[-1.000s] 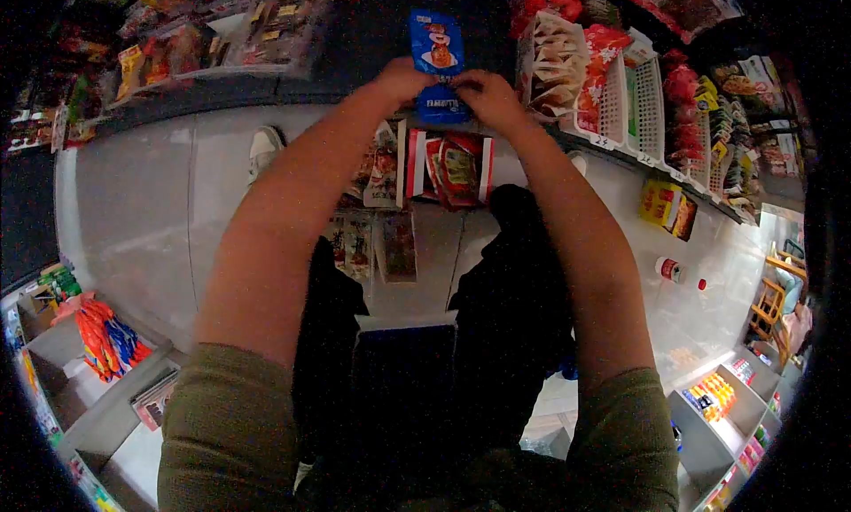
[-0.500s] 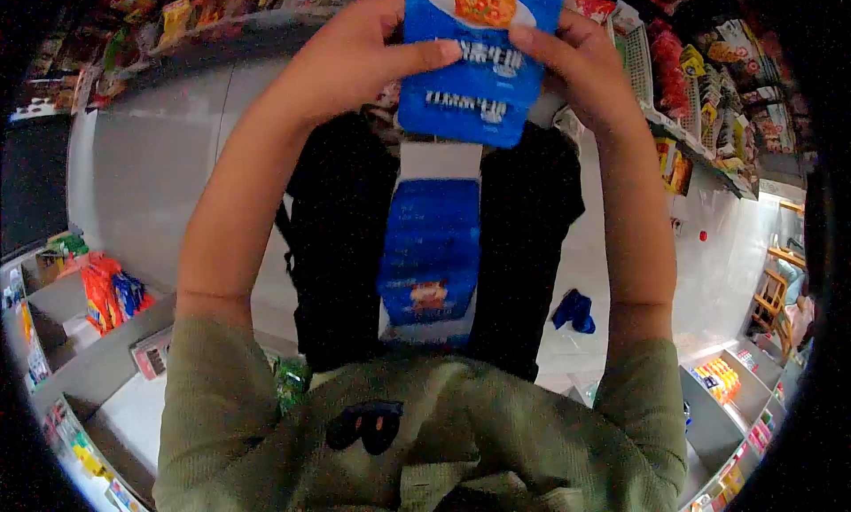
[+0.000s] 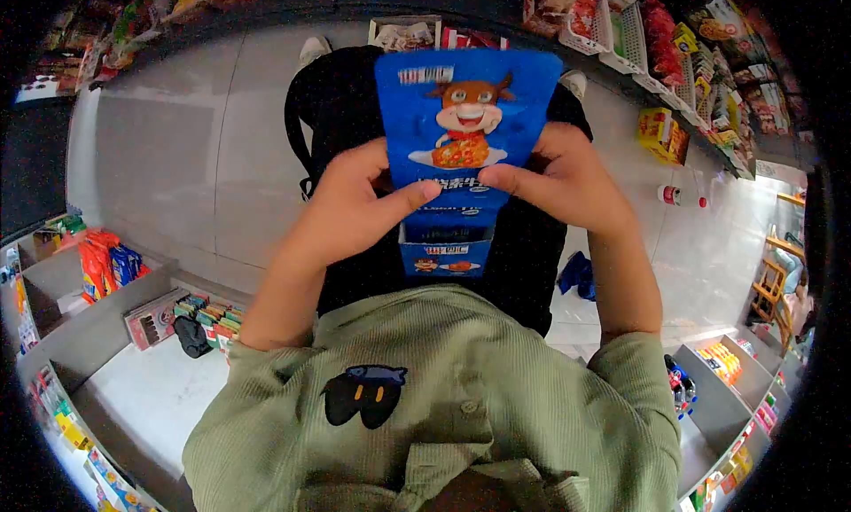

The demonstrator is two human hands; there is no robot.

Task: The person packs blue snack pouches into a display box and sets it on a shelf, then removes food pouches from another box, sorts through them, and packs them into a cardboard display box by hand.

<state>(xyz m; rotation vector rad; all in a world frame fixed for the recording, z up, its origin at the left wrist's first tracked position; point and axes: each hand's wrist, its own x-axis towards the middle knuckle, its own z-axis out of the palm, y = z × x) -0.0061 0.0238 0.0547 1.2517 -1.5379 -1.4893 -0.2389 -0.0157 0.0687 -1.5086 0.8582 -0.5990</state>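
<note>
A blue cardboard display box (image 3: 448,257) rests between my legs, close to my shirt. Its tall back panel (image 3: 468,113) stands up and shows a cartoon cow above a plate of food. My left hand (image 3: 368,202) grips the panel's lower left part, thumb across the front and fingers hidden behind. On the other edge, my right hand (image 3: 567,179) is closed the same way, its thumb tip close to the left one. The front of the box carries a smaller print of the same picture. Its inside looks dark blue, and I cannot make out the contents.
Shelves with white baskets (image 3: 620,46) of packaged snacks line the upper right. A yellow carton (image 3: 662,136) and a bottle (image 3: 681,196) are on the tiled floor. Grey compartment shelving (image 3: 115,335) stands lower left, holding orange and blue packs (image 3: 108,264). A blue item (image 3: 578,274) lies near my right leg.
Both hands have come down towards my body with the panel. The panel now shows its cow picture in full, and the box below appears shorter and more upright.
</note>
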